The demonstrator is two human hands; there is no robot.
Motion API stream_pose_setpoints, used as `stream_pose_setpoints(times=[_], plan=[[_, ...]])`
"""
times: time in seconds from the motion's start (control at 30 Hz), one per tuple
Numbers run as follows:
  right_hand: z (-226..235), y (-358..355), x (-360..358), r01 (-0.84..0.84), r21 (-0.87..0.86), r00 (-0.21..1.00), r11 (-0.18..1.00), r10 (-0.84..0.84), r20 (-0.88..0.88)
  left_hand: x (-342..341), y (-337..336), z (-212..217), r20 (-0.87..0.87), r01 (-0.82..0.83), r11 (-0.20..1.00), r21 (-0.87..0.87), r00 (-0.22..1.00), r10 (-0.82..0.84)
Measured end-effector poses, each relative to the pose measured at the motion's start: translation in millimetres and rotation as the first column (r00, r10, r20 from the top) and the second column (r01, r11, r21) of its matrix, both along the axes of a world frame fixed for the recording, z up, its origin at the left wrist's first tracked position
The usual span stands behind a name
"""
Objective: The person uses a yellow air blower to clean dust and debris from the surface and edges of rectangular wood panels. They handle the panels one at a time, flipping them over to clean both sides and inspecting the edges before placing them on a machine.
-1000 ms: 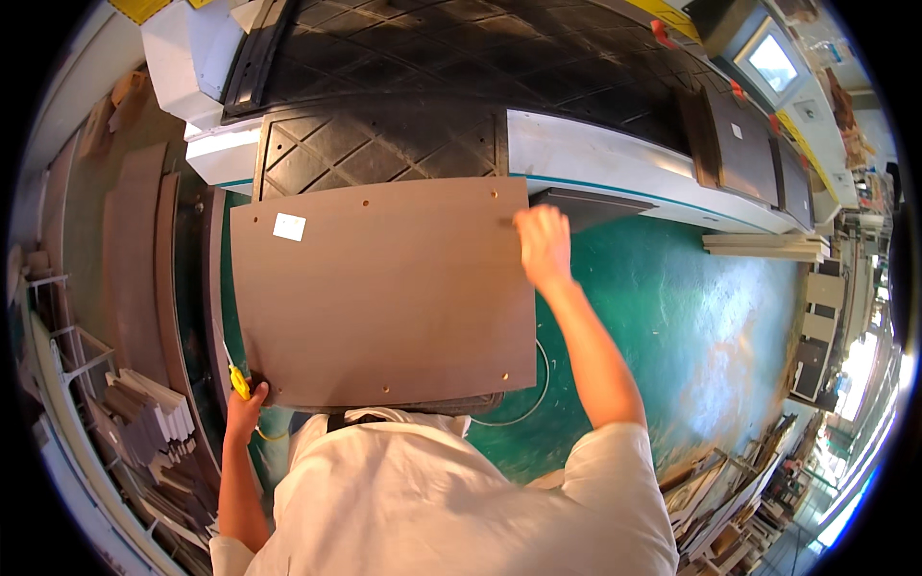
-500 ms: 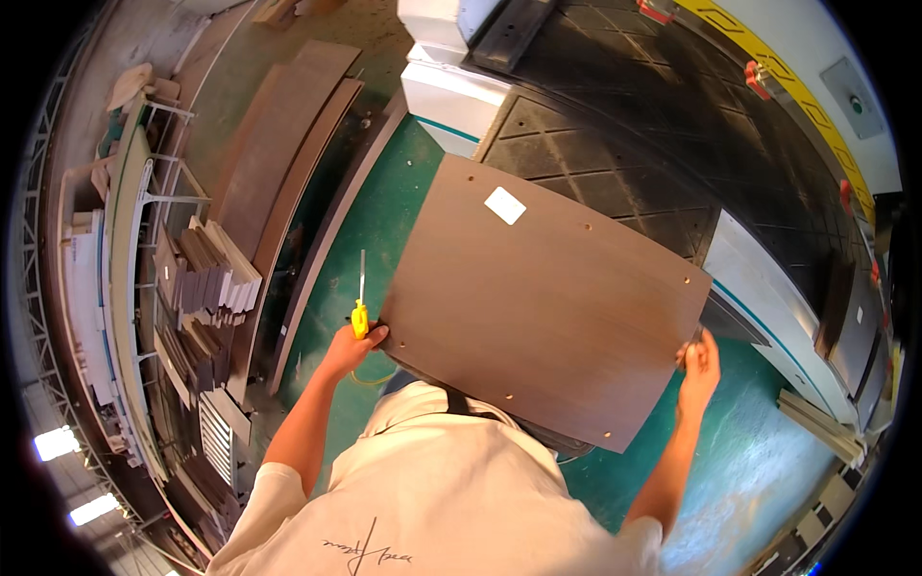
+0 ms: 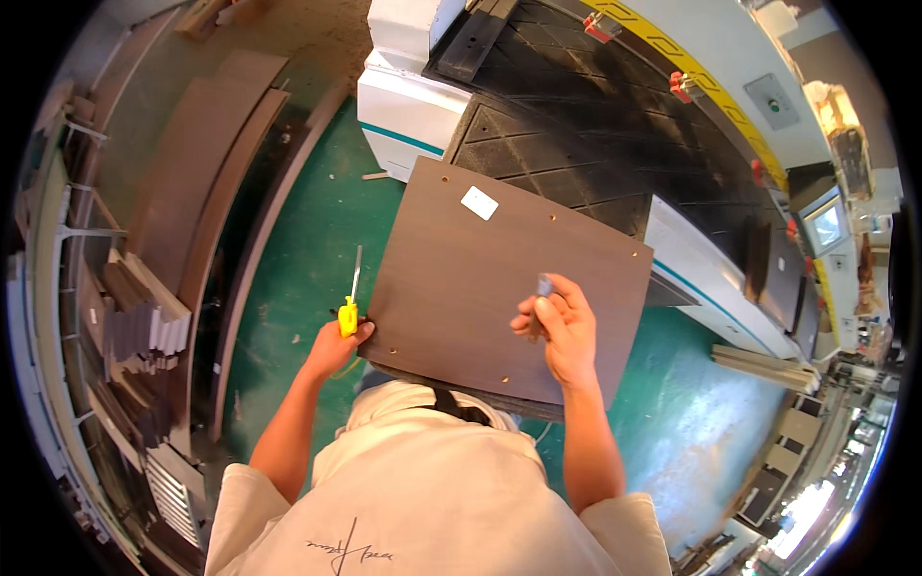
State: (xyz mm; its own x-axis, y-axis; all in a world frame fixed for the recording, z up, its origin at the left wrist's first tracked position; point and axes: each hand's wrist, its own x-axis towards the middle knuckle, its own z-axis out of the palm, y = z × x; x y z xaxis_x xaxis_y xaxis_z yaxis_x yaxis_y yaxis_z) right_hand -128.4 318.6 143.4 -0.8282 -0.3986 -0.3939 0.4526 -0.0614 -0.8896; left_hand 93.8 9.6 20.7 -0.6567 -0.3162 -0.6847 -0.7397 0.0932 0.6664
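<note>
A brown rectangular panel (image 3: 451, 278) with several small holes near its edges lies flat in front of me, a white label (image 3: 479, 203) on its far part. My left hand (image 3: 332, 351) is at the panel's left edge, closed round a yellow air blow gun (image 3: 348, 317) whose thin metal nozzle points away from me. The thumb of that hand touches the panel edge. Over the right half of the panel is my right hand (image 3: 570, 336), raised with its fingers pinched. Something small and greyish (image 3: 545, 285) shows at its fingertips, too small to name.
Beyond the panel stands a machine with a dark grooved bed (image 3: 547, 125) and a yellow-striped beam (image 3: 663, 58). Long brown boards (image 3: 197, 163) and stacked strips (image 3: 144, 298) are on the left. More boards (image 3: 764, 367) lie on the right by the green floor (image 3: 288, 250).
My right hand has left the panel's right edge and moved left over its surface, fingers pinched. My left hand stays at the left edge with the blow gun. The view has shifted right.
</note>
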Motion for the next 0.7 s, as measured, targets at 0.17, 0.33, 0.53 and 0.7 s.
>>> stream_pose_setpoints(times=[0.17, 0.33, 0.53, 0.7], plan=[[20, -60, -19, -0.165, -0.007, 0.985, 0.986, 0.164, -0.043, 16, 13, -19, -0.085, -0.27, 0.958, 0.099, 0.957, 0.278], [-5, -109, -50, -0.415, 0.075, 0.903, 0.907, 0.421, -0.084, 25, 29, -25, 0.013, -0.494, 0.859, 0.136, 0.868, 0.497], [-48, -225, -117, -0.753, 0.572, 0.269, 0.325, 0.945, -0.183, 26, 40, -22, 0.094, -0.597, 0.785, 0.165, 0.802, 0.59], [-88, -300, -140, -0.766, 0.643, -0.261, -0.012, 0.92, -0.294, 20, 39, -21, 0.162, -0.641, 0.729, 0.242, 0.767, 0.621]])
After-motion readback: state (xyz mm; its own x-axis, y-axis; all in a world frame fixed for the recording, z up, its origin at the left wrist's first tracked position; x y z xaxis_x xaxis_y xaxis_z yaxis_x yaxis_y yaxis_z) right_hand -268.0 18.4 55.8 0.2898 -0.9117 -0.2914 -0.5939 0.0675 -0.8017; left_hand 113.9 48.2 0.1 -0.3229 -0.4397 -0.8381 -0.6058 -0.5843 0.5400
